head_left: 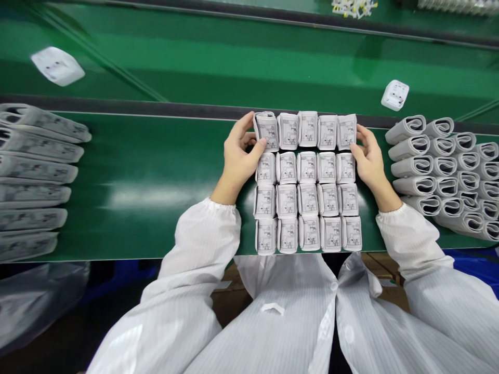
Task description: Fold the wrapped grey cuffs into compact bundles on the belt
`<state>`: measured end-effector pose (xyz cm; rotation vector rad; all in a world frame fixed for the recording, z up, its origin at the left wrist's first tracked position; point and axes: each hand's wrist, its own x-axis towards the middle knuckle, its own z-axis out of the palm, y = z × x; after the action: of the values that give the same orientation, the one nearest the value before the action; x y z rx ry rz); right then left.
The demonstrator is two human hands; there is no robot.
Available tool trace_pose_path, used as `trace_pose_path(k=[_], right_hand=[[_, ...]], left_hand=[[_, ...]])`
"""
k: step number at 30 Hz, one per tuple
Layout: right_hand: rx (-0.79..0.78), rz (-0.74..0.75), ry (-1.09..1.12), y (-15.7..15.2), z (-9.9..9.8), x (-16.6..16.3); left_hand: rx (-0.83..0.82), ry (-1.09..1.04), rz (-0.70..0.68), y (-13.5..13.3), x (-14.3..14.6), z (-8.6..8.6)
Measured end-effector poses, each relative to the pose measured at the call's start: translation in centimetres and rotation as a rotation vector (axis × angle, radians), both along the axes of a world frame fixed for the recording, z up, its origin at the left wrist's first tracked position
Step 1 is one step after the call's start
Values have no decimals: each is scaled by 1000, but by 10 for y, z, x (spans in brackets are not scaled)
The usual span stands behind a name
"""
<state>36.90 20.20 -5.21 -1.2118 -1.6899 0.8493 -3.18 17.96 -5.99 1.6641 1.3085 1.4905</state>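
From here, print (287, 198) on the grey folded-paper packets (307, 131) seems unreadably small; long grey paper bundles (35, 194) are cropped at left.

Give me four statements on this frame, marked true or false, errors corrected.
1. The left hand and right hand touch opposite ends of the far row of folded papers. True.
2. Two rows lie nearer than that one. False: three rows do.
3. Rolled papers lie to the right of the right hand. True.
4. Nothing lies beyond the far row. False: one white plastic piece lies beyond it on the left, a second piece on the right.
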Motion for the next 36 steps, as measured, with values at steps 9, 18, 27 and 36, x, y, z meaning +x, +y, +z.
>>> trace_pose_path(k=[9,18,27,36], right_hand=[[-8,35,36,-2,5,-3],[-7,41,38,-3,8,-7],[-31,-17,48,0,-13,2],[-38,-37,102,1,-13,1]], left_hand=[[-4,-18,13,2,-1,-1],[-4,-23,21,3,-2,-5],[3,-11,8,0,2,3],[-12,-25,-1,-1,-1,-2]])
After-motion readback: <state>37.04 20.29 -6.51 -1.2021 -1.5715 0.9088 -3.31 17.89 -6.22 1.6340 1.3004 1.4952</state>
